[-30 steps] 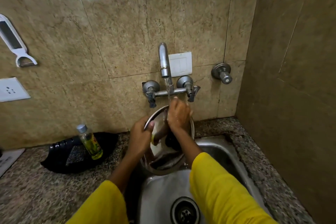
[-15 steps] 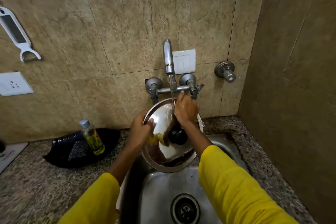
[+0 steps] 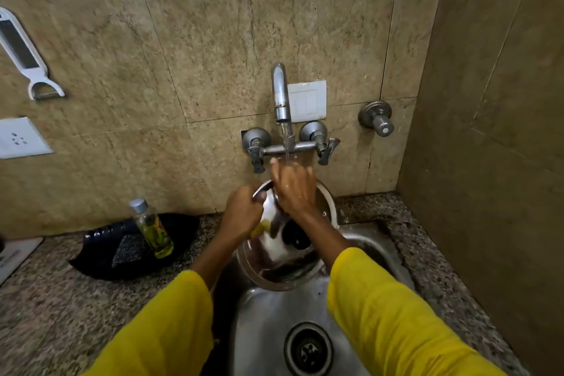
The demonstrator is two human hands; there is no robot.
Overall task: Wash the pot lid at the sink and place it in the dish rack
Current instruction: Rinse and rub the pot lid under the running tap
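Note:
A round steel pot lid (image 3: 274,265) with a black knob (image 3: 297,238) is held tilted over the steel sink (image 3: 268,323), under the running tap (image 3: 281,94). My left hand (image 3: 242,212) grips the lid's upper left rim, with something yellow showing below its fingers. My right hand (image 3: 294,185) lies flat on the lid's upper part, fingers spread, right under the stream of water. The hands and my right forearm hide the top and middle of the lid. No dish rack is in view.
A clear bottle of yellow-green liquid (image 3: 151,227) stands on a black tray (image 3: 103,249) with a dark scrub pad, left of the sink on the speckled counter (image 3: 61,314). A white peeler (image 3: 26,55) and a socket (image 3: 19,137) hang on the tiled wall. A side wall rises at right.
My right hand has slid up the lid toward the water stream. The lid has tilted and shifted slightly under both hands. The left hand keeps its hold on the rim.

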